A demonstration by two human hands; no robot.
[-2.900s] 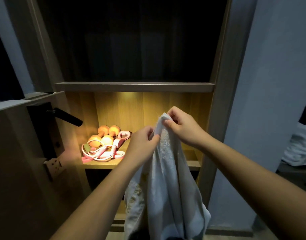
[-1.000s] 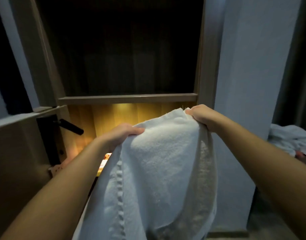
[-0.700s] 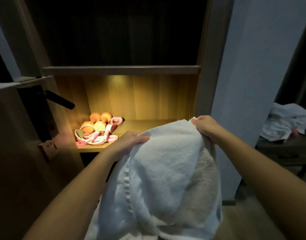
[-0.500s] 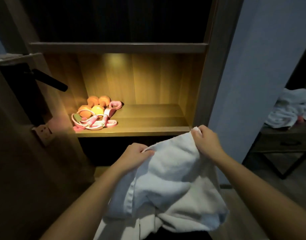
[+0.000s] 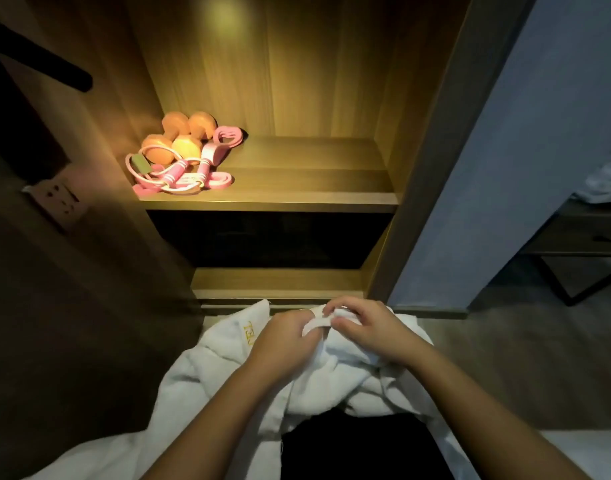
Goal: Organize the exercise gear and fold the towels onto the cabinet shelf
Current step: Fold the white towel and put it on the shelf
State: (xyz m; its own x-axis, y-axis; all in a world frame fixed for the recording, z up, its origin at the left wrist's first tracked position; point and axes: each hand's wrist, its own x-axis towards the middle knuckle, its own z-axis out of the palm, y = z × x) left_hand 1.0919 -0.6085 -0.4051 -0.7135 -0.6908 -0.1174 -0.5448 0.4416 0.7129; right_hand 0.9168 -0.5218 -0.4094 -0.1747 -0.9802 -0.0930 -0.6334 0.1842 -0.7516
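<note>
Head view looks down at a white towel [image 5: 207, 368] bunched low in the centre of the frame, below the front of an open wooden cabinet, with gold stitching showing on its upper left part. Both hands meet on one strip of its hem: the left hand [image 5: 283, 341] has its fingers curled round the edge, and the right hand [image 5: 362, 330] pinches the same band between thumb and fingertips, the two hands just beside each other. The lit shelf [image 5: 297, 188] sits in the upper middle of the frame; orange dumbbells [image 5: 179, 133] and a tangle of pink cords [image 5: 189, 174] lie together at its left end, leaving bare wood to the right. More white cloth [image 5: 605, 174] rests on a dark tabletop [image 5: 581, 211] at the right edge. The step in hand appears to be finding the towel's corners to begin a fold. To do it well, the hands would best slide apart along the hem until each holds a corner, lift so the cloth hangs flat, then bring corner to corner with edges matched. The loose lower folds could twist, so a shake first would help. The folded towel should go on the shelf's right side, apart from the gear.
</note>
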